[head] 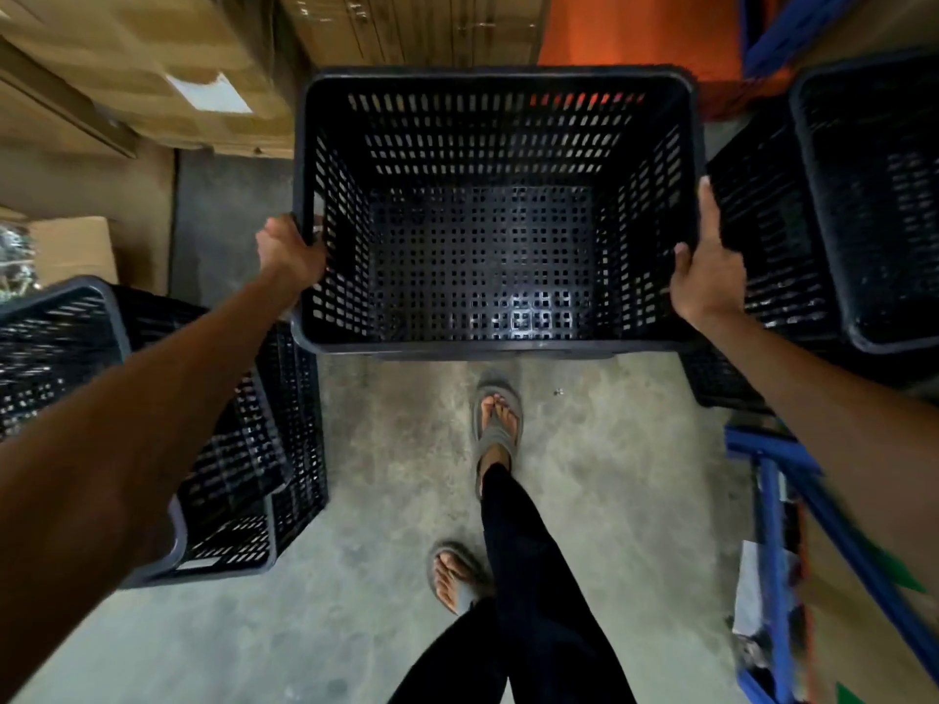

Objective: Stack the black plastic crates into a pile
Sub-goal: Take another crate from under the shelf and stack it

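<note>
I hold an empty black perforated crate (488,343) in the air in front of me, open side up. My left hand (287,254) grips its left rim and my right hand (709,276) grips its right rim. At the lower left a pile of black crates (284,449) stands on the floor, partly hidden by my left forearm. Another black crate (874,205) sits at the right on more black crates (762,236), cut off by the frame edge.
Grey concrete floor (609,500) lies below, with my legs and sandalled feet on it. Cardboard boxes (127,68) stand at the back left, an orange surface (635,38) at the back. A blue metal rack (772,525) runs along the right.
</note>
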A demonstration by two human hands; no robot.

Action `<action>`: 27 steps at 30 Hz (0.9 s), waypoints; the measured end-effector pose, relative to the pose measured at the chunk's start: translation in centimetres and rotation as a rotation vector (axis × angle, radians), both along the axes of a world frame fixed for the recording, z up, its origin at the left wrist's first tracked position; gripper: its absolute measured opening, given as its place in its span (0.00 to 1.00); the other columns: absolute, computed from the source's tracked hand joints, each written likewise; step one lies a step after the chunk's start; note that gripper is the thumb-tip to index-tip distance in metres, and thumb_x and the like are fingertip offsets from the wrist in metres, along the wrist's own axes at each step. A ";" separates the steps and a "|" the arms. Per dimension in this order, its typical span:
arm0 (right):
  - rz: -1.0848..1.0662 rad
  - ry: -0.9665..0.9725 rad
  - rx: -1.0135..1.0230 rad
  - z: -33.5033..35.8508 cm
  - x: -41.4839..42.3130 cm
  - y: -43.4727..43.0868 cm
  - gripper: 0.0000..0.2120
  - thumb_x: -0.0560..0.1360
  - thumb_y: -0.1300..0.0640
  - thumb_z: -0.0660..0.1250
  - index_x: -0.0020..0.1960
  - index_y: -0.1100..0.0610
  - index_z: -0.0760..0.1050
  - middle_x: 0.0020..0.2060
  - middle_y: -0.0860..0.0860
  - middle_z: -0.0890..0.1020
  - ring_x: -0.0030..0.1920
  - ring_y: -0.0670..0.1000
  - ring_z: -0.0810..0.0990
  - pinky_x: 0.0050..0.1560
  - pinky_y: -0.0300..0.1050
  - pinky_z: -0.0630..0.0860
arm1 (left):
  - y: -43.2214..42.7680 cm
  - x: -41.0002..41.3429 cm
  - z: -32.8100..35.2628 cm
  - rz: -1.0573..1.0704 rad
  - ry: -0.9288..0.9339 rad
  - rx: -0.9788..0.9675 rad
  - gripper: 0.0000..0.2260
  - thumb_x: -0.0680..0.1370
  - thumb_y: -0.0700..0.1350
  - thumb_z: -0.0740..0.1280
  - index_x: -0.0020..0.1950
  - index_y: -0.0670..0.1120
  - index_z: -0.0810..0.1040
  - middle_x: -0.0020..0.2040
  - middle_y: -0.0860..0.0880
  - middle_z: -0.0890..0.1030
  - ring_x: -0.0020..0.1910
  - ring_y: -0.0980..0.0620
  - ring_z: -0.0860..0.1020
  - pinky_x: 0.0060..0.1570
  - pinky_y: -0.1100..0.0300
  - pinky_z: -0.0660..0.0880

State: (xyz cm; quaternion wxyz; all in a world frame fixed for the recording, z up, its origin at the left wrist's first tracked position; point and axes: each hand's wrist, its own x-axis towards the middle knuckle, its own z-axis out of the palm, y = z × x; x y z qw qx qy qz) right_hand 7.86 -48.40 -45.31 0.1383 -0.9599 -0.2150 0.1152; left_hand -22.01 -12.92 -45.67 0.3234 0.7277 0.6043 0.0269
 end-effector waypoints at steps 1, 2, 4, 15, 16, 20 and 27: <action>-0.012 -0.002 0.011 -0.3 -0.1 0.1 0.32 0.82 0.53 0.53 0.76 0.37 0.38 0.32 0.62 0.77 0.28 0.57 0.71 0.33 0.47 0.69 | 0.0 0.0 0.0 -0.020 0.011 0.018 0.16 0.73 0.42 0.64 0.59 0.40 0.80 0.58 0.38 0.82 0.58 0.40 0.80 0.59 0.46 0.77; -0.024 -0.002 0.010 -0.4 0.1 0.1 0.32 0.82 0.53 0.53 0.75 0.35 0.38 0.33 0.62 0.78 0.29 0.58 0.72 0.34 0.48 0.70 | -0.2 0.3 0.3 -0.027 0.030 0.029 0.16 0.73 0.43 0.64 0.57 0.38 0.80 0.57 0.36 0.82 0.58 0.38 0.80 0.59 0.46 0.77; -0.040 -0.010 0.018 -0.7 0.1 0.1 0.32 0.82 0.53 0.53 0.74 0.34 0.37 0.35 0.63 0.78 0.32 0.61 0.75 0.36 0.51 0.74 | -0.4 0.3 0.5 -0.023 0.055 0.040 0.16 0.74 0.47 0.64 0.54 0.36 0.80 0.54 0.34 0.82 0.56 0.35 0.79 0.57 0.45 0.76; -0.078 -0.031 0.057 -0.3 -0.5 0.4 0.30 0.82 0.55 0.54 0.76 0.37 0.43 0.38 0.62 0.75 0.37 0.62 0.75 0.40 0.50 0.72 | -0.3 0.6 0.9 0.002 -0.053 0.100 0.14 0.74 0.44 0.66 0.58 0.44 0.82 0.58 0.43 0.83 0.59 0.51 0.80 0.61 0.59 0.75; -0.077 -0.035 0.060 -0.3 -0.6 0.5 0.30 0.82 0.55 0.54 0.77 0.37 0.44 0.37 0.61 0.74 0.36 0.61 0.74 0.41 0.49 0.71 | -0.2 0.7 0.9 0.012 -0.061 0.098 0.14 0.74 0.44 0.66 0.58 0.44 0.82 0.58 0.44 0.83 0.59 0.52 0.80 0.60 0.61 0.75; -0.057 -0.022 0.063 -0.2 -0.8 0.7 0.30 0.82 0.55 0.53 0.77 0.39 0.44 0.31 0.56 0.70 0.33 0.58 0.70 0.39 0.48 0.70 | 0.0 0.6 0.8 0.049 -0.082 0.075 0.14 0.73 0.44 0.66 0.57 0.45 0.82 0.57 0.46 0.84 0.55 0.54 0.81 0.54 0.64 0.76; -0.006 -0.034 0.068 0.0 -0.5 -0.5 0.30 0.82 0.54 0.54 0.77 0.38 0.44 0.33 0.60 0.74 0.29 0.57 0.69 0.45 0.52 0.75 | -1.9 -0.1 -0.4 0.081 -0.097 0.065 0.14 0.74 0.40 0.66 0.59 0.46 0.81 0.56 0.45 0.84 0.53 0.52 0.82 0.54 0.60 0.78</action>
